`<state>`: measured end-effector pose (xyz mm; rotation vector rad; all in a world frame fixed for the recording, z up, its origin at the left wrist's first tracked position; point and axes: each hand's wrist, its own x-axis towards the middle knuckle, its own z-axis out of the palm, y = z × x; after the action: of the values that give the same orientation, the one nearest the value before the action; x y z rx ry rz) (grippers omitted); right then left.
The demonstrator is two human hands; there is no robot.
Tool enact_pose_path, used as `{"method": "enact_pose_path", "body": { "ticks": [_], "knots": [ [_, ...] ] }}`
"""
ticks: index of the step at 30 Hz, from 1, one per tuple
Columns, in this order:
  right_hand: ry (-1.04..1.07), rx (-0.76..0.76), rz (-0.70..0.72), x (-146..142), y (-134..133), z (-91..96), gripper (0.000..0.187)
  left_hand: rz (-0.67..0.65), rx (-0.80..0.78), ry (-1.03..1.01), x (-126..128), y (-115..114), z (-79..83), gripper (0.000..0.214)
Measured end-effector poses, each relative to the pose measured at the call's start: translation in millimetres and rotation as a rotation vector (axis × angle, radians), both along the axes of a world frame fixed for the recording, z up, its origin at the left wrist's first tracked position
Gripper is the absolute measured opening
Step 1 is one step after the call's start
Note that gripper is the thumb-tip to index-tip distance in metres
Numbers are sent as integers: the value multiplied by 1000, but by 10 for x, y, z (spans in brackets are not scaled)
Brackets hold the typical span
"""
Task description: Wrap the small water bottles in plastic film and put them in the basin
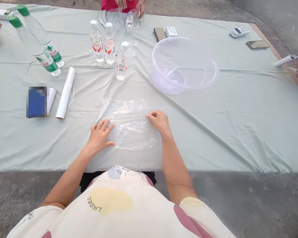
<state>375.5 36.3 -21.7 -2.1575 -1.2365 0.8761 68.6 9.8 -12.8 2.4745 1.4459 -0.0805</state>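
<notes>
A sheet of clear plastic film (pixel 132 127) lies wrinkled on the cloth-covered table in front of me, with a raised fold running across its middle. My left hand (pixel 99 136) rests on its left edge, fingers spread and pressing it down. At the right edge, my right hand (pixel 159 121) pinches the film between thumb and fingers. A roll of plastic wrap (pixel 66 93) lies to the left, apart from both hands. Beyond the film stands a small water bottle (pixel 122 62) with a white cap.
A translucent basin (pixel 161 81) with something clear inside sits behind my right hand. Two more small bottles (pixel 96 44) and two green-capped bottles (pixel 37 54) stand farther back. A blue booklet (pixel 37 102) lies left. Another person's hands (pixel 140 8) handle plastic and a bottle opposite.
</notes>
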Motion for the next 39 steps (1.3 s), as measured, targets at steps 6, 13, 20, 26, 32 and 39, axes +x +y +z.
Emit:
{"method": "enact_pose_path", "body": {
  "ticks": [6,13,20,26,32,39],
  "knots": [
    [-79,131,-114,155,-21,181,19,-25,-4,-56,-29,23,-53,84],
    [133,-76,398,-404,397,409,33,-33,35,-148,-86,13,-181,89],
    [-363,452,589,-1129,1241,907,28,-64,53,-209,-142,31,-304,96],
    [-510,746,528,-1418,3227,1429,44,-97,66,-250,-183,36,-381,105],
    [-253,536,593,-1308,4498,947,42,-91,46,-238,-185,56,-357,109],
    [-344,611,605,-1175,2800,1340,34,-51,13,-334,-218,35,-301,106]
  ]
}}
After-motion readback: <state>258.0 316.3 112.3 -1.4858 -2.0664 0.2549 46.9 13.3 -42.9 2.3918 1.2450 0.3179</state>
